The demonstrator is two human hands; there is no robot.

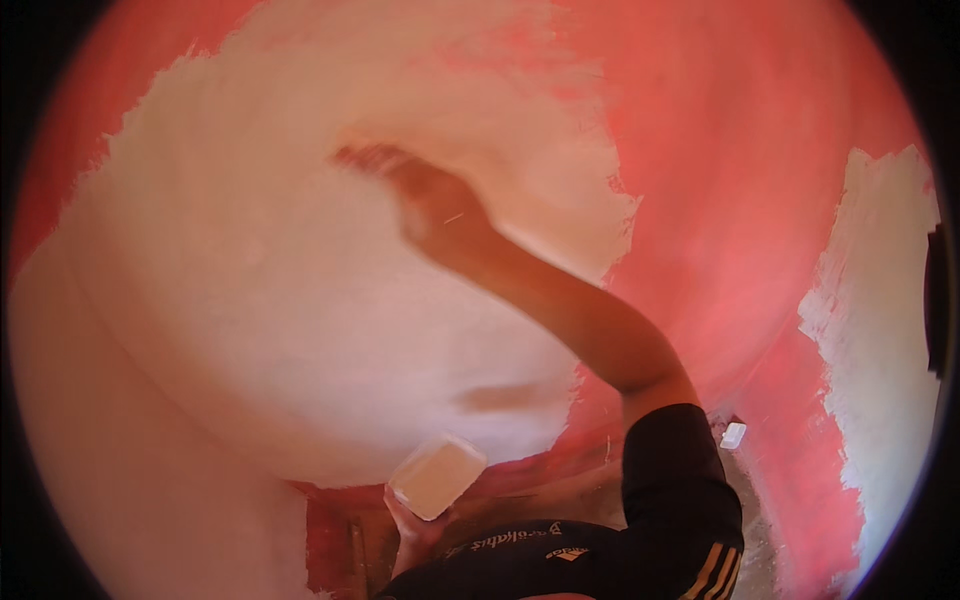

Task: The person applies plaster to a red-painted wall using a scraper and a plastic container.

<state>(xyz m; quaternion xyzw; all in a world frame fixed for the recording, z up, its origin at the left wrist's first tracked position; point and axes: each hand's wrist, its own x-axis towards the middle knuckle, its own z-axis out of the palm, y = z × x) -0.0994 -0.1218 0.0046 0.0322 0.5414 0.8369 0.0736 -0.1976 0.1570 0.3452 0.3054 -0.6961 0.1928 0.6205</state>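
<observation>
R hand (425, 195): yours, raised at the wall, motion-blurred; can't tell if it grips a tool or is bare. Adv.: firm wrist, even pressure, overlapping passes.

L hand (418, 532): low, nr. your body, grasping the tub by its lower L side.

Tub (440, 477), 1 pc., whitish, rounded-rect., tan face: in L hand, below R hand; contents unclear. Adv.: hold it steady & approx. level, close under R hand for a short reach.

Pale coat (270, 300): all round R hand, edges ragged. Adv.: feather those edges thin, prob. best w/ light pressure.

Red wall area (710, 200): R of R hand, also upper L.

White block (733, 436), small: R of L hand; kind unclear.

Dark item (936, 300): far R of both hands, unidentified.
</observation>
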